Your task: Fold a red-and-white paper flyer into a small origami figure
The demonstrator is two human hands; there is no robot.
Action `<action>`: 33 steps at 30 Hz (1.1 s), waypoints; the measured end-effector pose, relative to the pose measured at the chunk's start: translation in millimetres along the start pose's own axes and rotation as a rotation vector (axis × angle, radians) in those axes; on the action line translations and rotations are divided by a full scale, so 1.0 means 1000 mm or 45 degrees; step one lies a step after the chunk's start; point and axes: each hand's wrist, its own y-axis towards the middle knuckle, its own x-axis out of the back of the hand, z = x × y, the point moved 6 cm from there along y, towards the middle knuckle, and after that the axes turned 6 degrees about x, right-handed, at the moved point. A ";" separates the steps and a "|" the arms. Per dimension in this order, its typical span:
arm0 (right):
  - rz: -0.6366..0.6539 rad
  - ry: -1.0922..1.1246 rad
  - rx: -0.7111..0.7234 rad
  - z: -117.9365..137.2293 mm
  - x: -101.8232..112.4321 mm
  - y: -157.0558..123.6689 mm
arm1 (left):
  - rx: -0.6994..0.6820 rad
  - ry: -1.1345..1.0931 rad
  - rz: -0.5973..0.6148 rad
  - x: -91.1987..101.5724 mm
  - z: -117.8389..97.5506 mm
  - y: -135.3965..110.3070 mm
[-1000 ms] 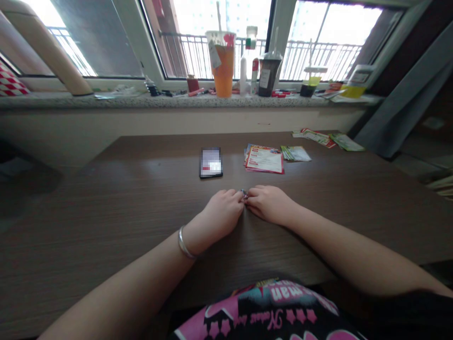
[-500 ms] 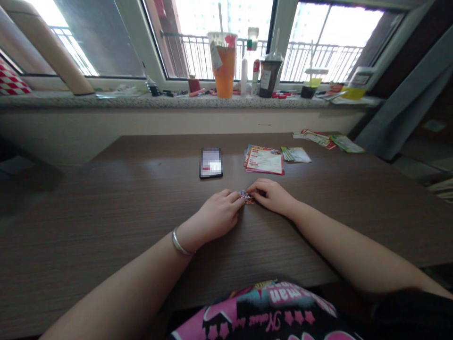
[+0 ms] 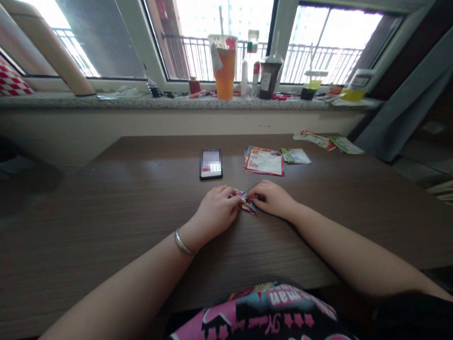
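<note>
A small piece of colourful printed paper (image 3: pixel 249 206) lies on the dark wooden table, between my hands. My left hand (image 3: pixel 220 208), with a silver bangle at the wrist, has its fingers closed on the paper's left side and covers part of it. At the right edge, the thumb and fingertips of my right hand (image 3: pixel 272 198) pinch the same paper. It looks folded, though the folds are too small to make out. Just beyond my hands lie a stack of red-edged printed sheets (image 3: pixel 265 161) and a phone (image 3: pixel 211 164) with its screen lit.
Green and white printed papers (image 3: pixel 296 155) sit right of the stack, with more leaflets (image 3: pixel 318 140) at the table's far right. Along the granite windowsill (image 3: pixel 141 103) stand an orange drink cup (image 3: pixel 225 71), a dark drink cup (image 3: pixel 270 78) and bottles. A grey curtain (image 3: pixel 399 104) hangs at right.
The paper has turned, and more of it now shows, reaching toward me below my fingers. My left hand has shifted slightly left; the right stays nearly in place.
</note>
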 end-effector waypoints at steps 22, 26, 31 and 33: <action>0.045 -0.128 0.249 0.012 0.000 -0.001 | 0.121 -0.214 0.068 -0.006 0.010 0.003; 0.056 -0.231 0.314 0.017 0.001 -0.001 | 0.137 -0.231 0.069 -0.005 0.010 0.003; 0.061 -0.377 0.371 0.029 0.003 -0.001 | 0.116 -0.227 0.065 -0.003 0.009 0.003; 0.080 -0.411 0.388 0.035 0.003 -0.001 | 0.096 -0.212 0.053 -0.003 0.008 0.003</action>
